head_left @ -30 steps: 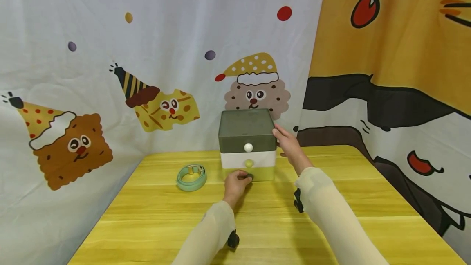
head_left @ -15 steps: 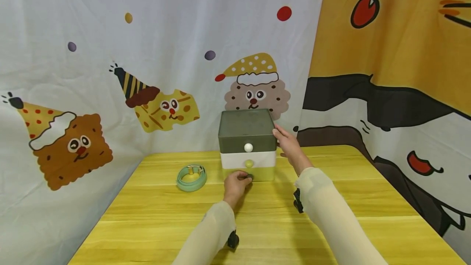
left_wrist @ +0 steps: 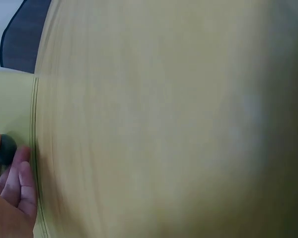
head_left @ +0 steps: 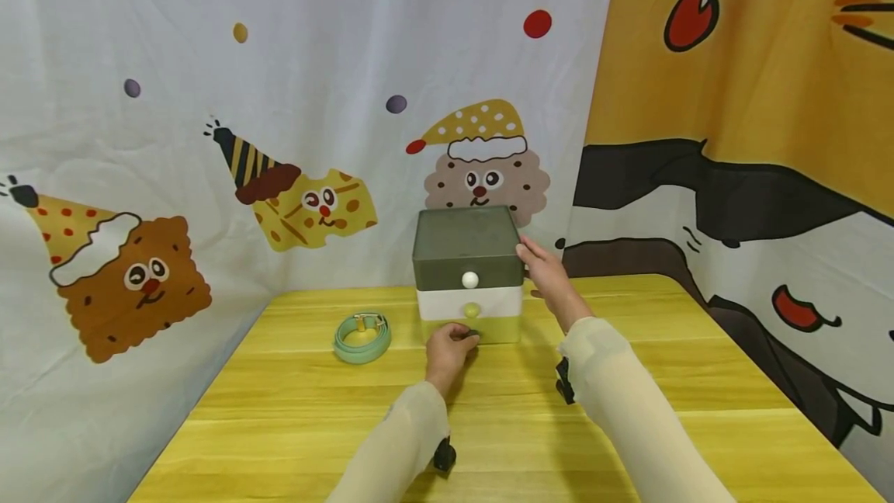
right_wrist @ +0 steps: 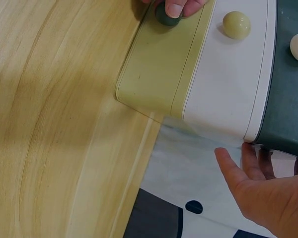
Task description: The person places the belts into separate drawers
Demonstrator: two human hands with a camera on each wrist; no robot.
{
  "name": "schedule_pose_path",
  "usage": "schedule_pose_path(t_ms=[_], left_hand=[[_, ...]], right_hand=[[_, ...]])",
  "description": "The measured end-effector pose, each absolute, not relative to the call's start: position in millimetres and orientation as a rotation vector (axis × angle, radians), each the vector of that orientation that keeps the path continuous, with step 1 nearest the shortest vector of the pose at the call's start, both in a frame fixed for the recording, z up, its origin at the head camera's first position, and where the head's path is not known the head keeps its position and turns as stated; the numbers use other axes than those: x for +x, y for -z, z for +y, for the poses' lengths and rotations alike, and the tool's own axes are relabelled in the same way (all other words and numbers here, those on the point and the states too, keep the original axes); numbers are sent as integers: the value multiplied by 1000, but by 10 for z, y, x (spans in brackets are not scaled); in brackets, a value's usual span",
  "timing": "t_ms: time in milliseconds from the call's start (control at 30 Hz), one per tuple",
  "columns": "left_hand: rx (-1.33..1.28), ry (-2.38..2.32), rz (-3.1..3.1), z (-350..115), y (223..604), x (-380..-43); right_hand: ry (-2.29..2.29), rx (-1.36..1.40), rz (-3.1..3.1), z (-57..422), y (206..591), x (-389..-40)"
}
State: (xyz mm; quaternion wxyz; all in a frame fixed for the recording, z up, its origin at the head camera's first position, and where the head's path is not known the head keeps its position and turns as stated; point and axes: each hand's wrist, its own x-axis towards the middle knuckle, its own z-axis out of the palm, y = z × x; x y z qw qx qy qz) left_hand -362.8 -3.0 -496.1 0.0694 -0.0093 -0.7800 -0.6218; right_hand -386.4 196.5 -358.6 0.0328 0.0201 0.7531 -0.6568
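Far left: coiled green belt [head_left: 361, 355] on the table [head_left: 279, 425] | left hand [head_left: 447, 354]: fingers pinch the dark knob [left_wrist: 7, 148] of the bottom drawer [right_wrist: 149, 74] | middle: drawer box [head_left: 468, 234] near the table's back edge, drawers look closed | right hand [head_left: 554, 279]: fingers unclenched against the box's right side | we judge: gripping-and-bracing step; next calls for a straight pull, box steadied.

Drawer box [head_left: 443, 274]: dark green over white over limey yellow
Its knobs [right_wrist: 237, 25]: white, pale yellow, dark green
Belt [head_left: 362, 355], left of drawer box: minty
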Motion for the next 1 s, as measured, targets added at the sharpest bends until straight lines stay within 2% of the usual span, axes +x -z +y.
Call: schedule_pose_path(t_ms=[300, 1000], left_hand=[[24, 1936, -2340, -39, 4896, -3530], [-35, 1944, -2372, -109, 4932, -3303]], right_hand=[[2011, 48, 2323, 1947, 3579, -3852], [1994, 39, 2343, 1980, 3616, -3876]])
